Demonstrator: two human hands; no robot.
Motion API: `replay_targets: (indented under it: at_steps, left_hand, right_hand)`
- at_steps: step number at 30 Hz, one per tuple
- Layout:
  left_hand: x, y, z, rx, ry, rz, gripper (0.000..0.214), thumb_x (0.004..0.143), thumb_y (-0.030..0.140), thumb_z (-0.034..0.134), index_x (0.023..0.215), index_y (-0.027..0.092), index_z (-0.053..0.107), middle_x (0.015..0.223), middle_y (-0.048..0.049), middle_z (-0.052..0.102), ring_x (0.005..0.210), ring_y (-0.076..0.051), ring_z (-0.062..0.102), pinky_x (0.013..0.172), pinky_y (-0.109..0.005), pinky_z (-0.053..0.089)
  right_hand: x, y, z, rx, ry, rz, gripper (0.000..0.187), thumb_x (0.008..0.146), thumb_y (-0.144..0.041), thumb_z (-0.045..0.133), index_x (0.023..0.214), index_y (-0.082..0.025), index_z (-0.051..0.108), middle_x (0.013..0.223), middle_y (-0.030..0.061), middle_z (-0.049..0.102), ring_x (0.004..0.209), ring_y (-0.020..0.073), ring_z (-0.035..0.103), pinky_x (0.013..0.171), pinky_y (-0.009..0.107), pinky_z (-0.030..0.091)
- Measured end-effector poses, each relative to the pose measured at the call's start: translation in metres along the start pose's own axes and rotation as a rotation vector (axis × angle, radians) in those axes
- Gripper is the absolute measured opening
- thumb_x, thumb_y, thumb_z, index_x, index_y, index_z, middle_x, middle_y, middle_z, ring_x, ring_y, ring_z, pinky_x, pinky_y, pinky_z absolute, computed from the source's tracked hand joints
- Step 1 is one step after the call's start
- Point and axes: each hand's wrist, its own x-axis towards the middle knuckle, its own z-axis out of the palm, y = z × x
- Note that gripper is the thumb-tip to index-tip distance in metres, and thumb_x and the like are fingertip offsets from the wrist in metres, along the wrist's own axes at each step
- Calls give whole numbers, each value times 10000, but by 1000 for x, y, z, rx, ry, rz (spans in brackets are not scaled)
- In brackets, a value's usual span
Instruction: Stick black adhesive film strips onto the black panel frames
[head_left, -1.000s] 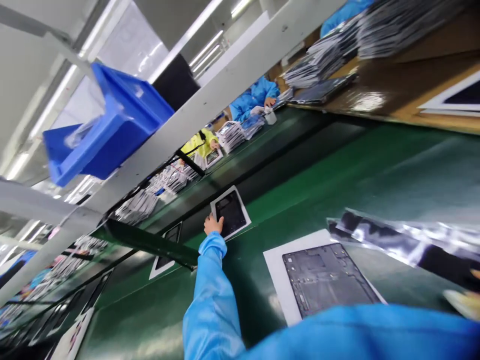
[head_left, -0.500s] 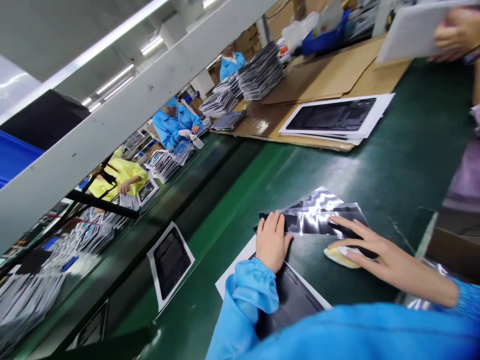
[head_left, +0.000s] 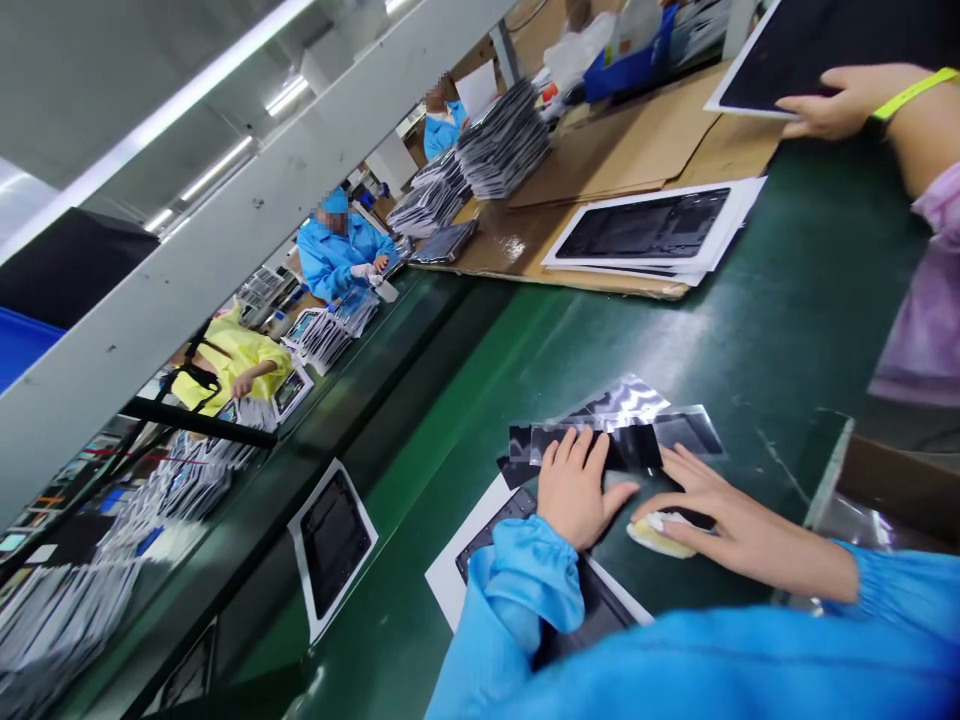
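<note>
My left hand (head_left: 576, 485) lies with its fingers stretched out, fingertips on a glossy black film strip (head_left: 636, 447) with a clear edge. Between the thumb and fingers of my right hand (head_left: 724, 505) is a small yellowish pad (head_left: 660, 538) with white and dark parts; its exact kind is unclear. The right fingertips are near the strip's right end. More clear film sheets (head_left: 686, 430) lie beneath and behind the strip. Under my left wrist and sleeve is a dark panel (head_left: 600, 610) on a white sheet (head_left: 457, 580), partly hidden.
The green worktop (head_left: 420, 560) runs along a lower conveyor, where a framed dark panel (head_left: 334, 545) lies at left. Stacked panels (head_left: 634, 228) rest on cardboard (head_left: 622, 150). At upper right a co-worker's hand (head_left: 847, 100) holds another panel. A box (head_left: 892, 490) stands at right.
My left hand has moved right along the film, and the black strip lies differently. My right hand has shifted slightly, still with the pad. The co-worker's panel now shows its dark side.
</note>
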Motion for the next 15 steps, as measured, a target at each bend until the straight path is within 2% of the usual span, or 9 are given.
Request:
replay_targets:
  at_steps: [4,7,9,11,15]
  left_hand:
    - [2,16,-6,-158,15,-108,727,845,545,679,1449,178,509,1472,-119,544,1413,-339,443,1168,-517,420]
    - [2,28,-5,-292,70,-185,567,904,421,616,1407,167,561,1411,-130,601,1379,-360,479,1161,-549,417]
    - [2,30,-4,-415,123,-218,442,960,331,506,1360,171,607,1373,-123,632,1337,-339,531,1149,-531,436]
    - [0,26,-6,-585,194,-261,409,991,259,405,1311,166,642,1324,-117,668,1277,-291,592,1122,-465,478]
    - [-16,9,-23,-874,348,-386,458,1024,226,290,1298,113,638,1319,-137,667,1280,-231,597,1130,-369,473]
  right_hand:
    - [15,-18,-7,47,-125,-125,501,869,-673,523,1027,-286,799,1487,106,537,1489,383,260,1215,635,57]
    - [15,-22,-14,53,-196,-147,436,878,-632,548,1021,-305,798,1508,63,519,1498,363,246,1227,607,41]
    - [10,-12,-18,46,-164,-110,413,863,-627,577,997,-307,801,1579,26,420,1505,370,215,1228,602,78]
    - [5,8,-21,34,-116,-63,401,855,-630,580,1004,-325,794,1619,-14,339,1503,375,213,1225,604,122]
    - [-5,50,-28,-24,38,0,406,816,-682,564,933,-367,792,1593,-42,389,1493,380,238,1223,601,124]
